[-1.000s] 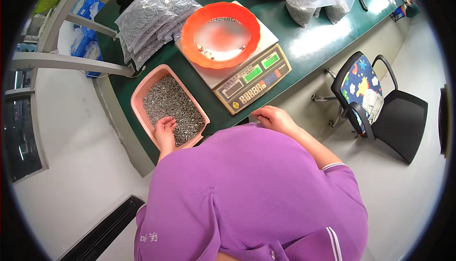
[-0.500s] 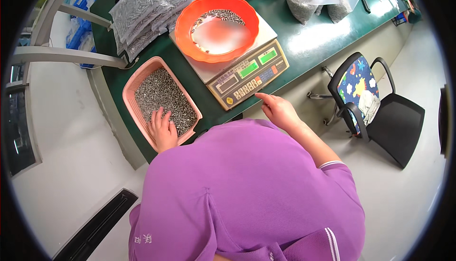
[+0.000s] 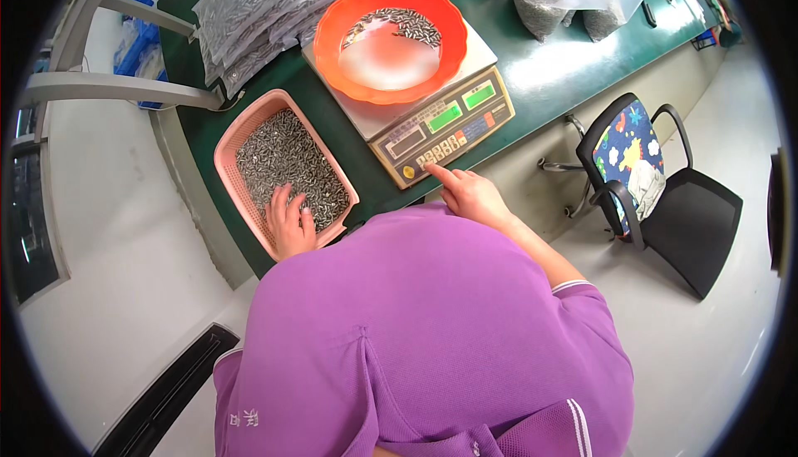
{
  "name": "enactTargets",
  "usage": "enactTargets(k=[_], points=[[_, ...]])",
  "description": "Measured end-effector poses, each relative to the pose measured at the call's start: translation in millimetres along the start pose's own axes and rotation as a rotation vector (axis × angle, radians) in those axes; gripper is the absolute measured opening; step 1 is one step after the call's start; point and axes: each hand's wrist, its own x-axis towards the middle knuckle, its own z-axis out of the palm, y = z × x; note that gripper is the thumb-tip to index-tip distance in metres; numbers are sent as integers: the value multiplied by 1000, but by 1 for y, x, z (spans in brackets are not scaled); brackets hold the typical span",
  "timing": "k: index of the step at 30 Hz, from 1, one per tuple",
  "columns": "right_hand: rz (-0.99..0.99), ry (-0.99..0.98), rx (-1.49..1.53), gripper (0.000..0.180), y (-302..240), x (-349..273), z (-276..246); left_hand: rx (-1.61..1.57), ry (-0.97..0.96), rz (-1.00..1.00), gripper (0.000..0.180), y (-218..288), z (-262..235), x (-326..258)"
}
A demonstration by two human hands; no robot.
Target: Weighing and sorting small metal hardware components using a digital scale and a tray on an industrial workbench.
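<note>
My left hand [image 3: 292, 222] rests at the near end of a pink plastic basket [image 3: 230, 176], its fingers spread on a layer of small silvery metal pins [image 3: 287, 153]. Nothing shows gripped in it. With the index finger stretched out, my right hand [image 3: 475, 197] reaches the keypad of a digital weighing scale [image 3: 453, 133]; the fingertip is at the keys by the near edge. Its other fingers curl loosely and hold nothing visible. On the scale's plate sits an orange scalloped bowl [image 3: 331, 54] with more such pins along its far side; a whitish blur covers its middle.
Clear plastic bags [image 3: 245, 20] full of metal pieces are piled at the table's back left. Filled translucent bags [image 3: 540, 12] stand at the back right on the green table [image 3: 573, 62]. A black office chair [image 3: 686, 220] is to the right; a grey metal frame [image 3: 125, 89] lies left.
My right hand has moved left, its index fingertip passing from beside the scale's near edge onto the keypad. My left hand stays in the basket, having shifted slightly.
</note>
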Motion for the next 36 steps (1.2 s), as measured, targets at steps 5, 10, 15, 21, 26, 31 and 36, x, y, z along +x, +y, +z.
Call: enactTargets(k=[5, 10, 15, 21, 26, 31, 36], points=[[11, 18, -69, 51, -2, 5, 6, -10, 37, 33, 21, -2, 2, 0], [79, -8, -145, 52, -8, 6, 5, -41, 47, 28, 19, -3, 4, 0], [3, 38, -82, 44, -2, 1, 5, -60, 69, 50, 20, -2, 3, 1], [182, 123, -23, 42, 10, -20, 11, -74, 90, 99, 19, -1, 2, 2], [229, 186, -20, 40, 16, -21, 5, -71, 83, 97, 19, -4, 4, 1], [238, 184, -28, 42, 18, -18, 0, -81, 66, 44, 19, -1, 4, 1], [204, 187, -80, 50, 21, -18, 3, -100, 49, 45, 19, -4, 5, 1]])
